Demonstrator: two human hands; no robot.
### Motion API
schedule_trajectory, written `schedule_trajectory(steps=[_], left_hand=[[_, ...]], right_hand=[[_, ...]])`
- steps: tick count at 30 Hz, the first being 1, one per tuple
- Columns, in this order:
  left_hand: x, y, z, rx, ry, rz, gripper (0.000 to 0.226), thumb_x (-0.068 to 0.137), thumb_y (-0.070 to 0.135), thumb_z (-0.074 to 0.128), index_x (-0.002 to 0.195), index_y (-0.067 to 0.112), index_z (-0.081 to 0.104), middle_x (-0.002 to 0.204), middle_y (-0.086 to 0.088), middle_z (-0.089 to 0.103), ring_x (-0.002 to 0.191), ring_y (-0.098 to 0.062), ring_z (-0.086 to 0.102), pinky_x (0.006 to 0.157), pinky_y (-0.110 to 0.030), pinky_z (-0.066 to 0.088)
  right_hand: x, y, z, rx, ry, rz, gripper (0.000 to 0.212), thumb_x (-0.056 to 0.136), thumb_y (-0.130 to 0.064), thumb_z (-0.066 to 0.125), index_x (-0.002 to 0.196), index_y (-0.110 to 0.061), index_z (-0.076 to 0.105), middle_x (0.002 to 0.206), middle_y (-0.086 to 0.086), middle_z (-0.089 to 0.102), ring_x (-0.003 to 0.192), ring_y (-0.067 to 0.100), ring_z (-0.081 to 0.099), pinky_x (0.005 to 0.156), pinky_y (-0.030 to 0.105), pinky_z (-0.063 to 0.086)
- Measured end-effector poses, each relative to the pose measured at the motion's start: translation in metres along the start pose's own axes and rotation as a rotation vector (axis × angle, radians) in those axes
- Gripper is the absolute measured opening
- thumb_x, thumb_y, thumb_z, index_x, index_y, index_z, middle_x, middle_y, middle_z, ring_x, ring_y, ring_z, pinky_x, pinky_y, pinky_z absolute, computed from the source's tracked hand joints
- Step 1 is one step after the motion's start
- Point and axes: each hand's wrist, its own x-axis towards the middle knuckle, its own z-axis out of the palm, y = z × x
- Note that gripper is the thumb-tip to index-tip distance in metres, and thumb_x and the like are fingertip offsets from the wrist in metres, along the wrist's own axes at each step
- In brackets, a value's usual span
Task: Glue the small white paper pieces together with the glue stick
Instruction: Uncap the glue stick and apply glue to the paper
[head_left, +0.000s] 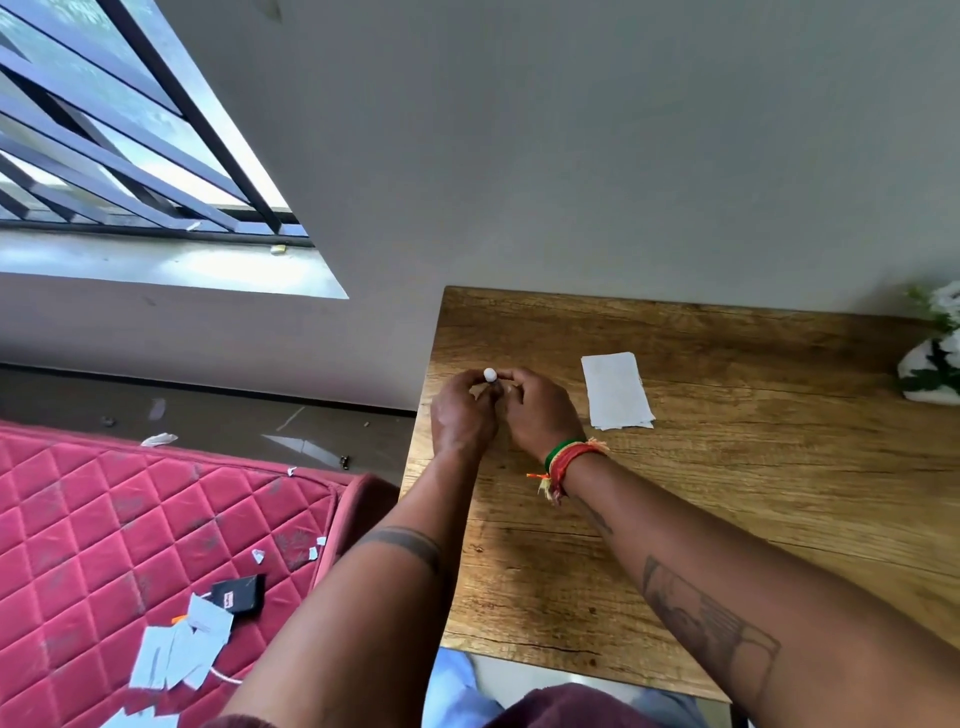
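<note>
Both hands meet over the far left part of the wooden table (727, 493). My left hand (460, 415) and my right hand (540, 410) together hold a small glue stick (490, 375), whose white round end sticks up between the fingertips. Its body is hidden by the fingers, so I cannot tell if it is capped. A small stack of white paper pieces (616, 391) lies flat on the table just right of my right hand, untouched. My right wrist wears red and green thread bands.
A white pot with a plant (932, 364) stands at the table's far right edge. Left of the table a red quilted mattress (104, 519) carries several paper scraps (176, 649) and a black object (239, 593). A wall and a barred window lie behind.
</note>
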Motion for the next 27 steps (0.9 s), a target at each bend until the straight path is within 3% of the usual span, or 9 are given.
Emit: schedule_trajectory(steps=[4,6,11,14,19,22,27], left_hand=[[-0.006,0.018,-0.005,-0.028,0.011,0.079,0.029,0.099,0.038,0.066,0.124,0.023,0.072,0.118,0.002,0.077,0.109,-0.018,0.070,0.073,-0.020,0.041],[-0.009,0.033,-0.008,-0.051,0.025,0.122,0.029,0.099,0.041,0.065,0.119,0.022,0.073,0.112,0.003,0.078,0.103,-0.017,0.071,0.075,-0.026,0.043],[-0.015,0.071,-0.016,-0.089,-0.009,0.208,0.026,0.098,0.042,0.066,0.111,0.022,0.077,0.102,0.003,0.080,0.096,-0.017,0.073,0.074,-0.028,0.048],[-0.023,0.089,-0.016,-0.137,-0.018,0.219,0.027,0.097,0.042,0.069,0.113,0.023,0.079,0.103,0.005,0.080,0.093,-0.011,0.070,0.067,-0.023,0.044],[-0.031,0.105,-0.008,-0.219,-0.028,0.235,0.029,0.097,0.037,0.070,0.118,0.019,0.079,0.108,-0.001,0.080,0.103,-0.018,0.072,0.077,-0.028,0.050],[-0.038,0.111,-0.005,-0.189,-0.031,0.270,0.026,0.098,0.036,0.069,0.113,0.018,0.081,0.100,0.001,0.080,0.092,-0.014,0.069,0.062,-0.023,0.041],[-0.044,0.114,-0.001,-0.158,-0.049,0.289,0.022,0.098,0.035,0.070,0.107,0.018,0.081,0.088,0.007,0.074,0.081,-0.008,0.064,0.059,-0.021,0.038]], right_hand=[[0.004,0.000,-0.015,0.020,0.049,0.001,0.036,0.101,-0.021,0.051,0.135,-0.030,0.061,0.131,0.004,0.065,0.115,0.021,0.064,0.094,0.034,0.054],[0.006,-0.001,-0.029,0.037,0.037,0.032,0.037,0.100,-0.020,0.054,0.136,-0.027,0.059,0.130,0.005,0.063,0.112,0.020,0.064,0.094,0.033,0.052],[0.003,-0.010,-0.068,0.148,-0.066,0.025,0.023,0.101,-0.022,0.054,0.114,-0.021,0.072,0.094,0.002,0.073,0.085,0.023,0.067,0.073,0.034,0.048],[0.005,-0.015,-0.088,0.172,-0.037,0.027,0.022,0.100,-0.021,0.055,0.110,-0.019,0.075,0.086,-0.002,0.069,0.081,0.023,0.066,0.071,0.031,0.047],[0.001,-0.016,-0.113,0.170,-0.028,0.002,0.012,0.098,-0.020,0.059,0.093,-0.024,0.070,0.078,-0.002,0.068,0.068,0.020,0.063,0.063,0.029,0.046],[-0.003,-0.008,-0.116,0.177,0.030,0.010,0.007,0.091,-0.024,0.069,0.094,-0.018,0.067,0.085,0.000,0.070,0.075,0.022,0.066,0.069,0.034,0.050],[-0.011,-0.001,-0.118,0.294,0.006,0.012,0.017,0.093,-0.025,0.069,0.108,-0.018,0.068,0.099,0.005,0.072,0.080,0.023,0.066,0.072,0.047,0.060]])
